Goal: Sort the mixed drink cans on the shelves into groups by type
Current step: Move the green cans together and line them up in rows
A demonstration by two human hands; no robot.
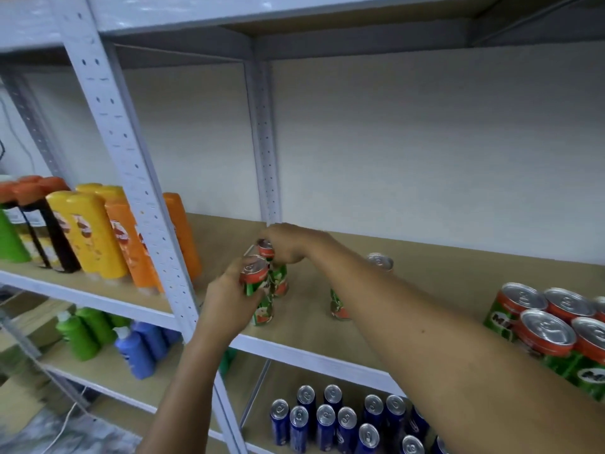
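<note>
Gripping a green-and-red can, upright with its pull-tab end up, the left hand curls round its side; just beyond, the right hand grasps a second like can by its top, also upright; right of both hands, more green cans stand grouped on the shelf board; below the hands, blue cans stand upright.

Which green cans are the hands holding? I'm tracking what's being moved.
The left hand grips the nearer slim can; the right hand holds the can behind it. The Milo cluster stands untouched.
</note>
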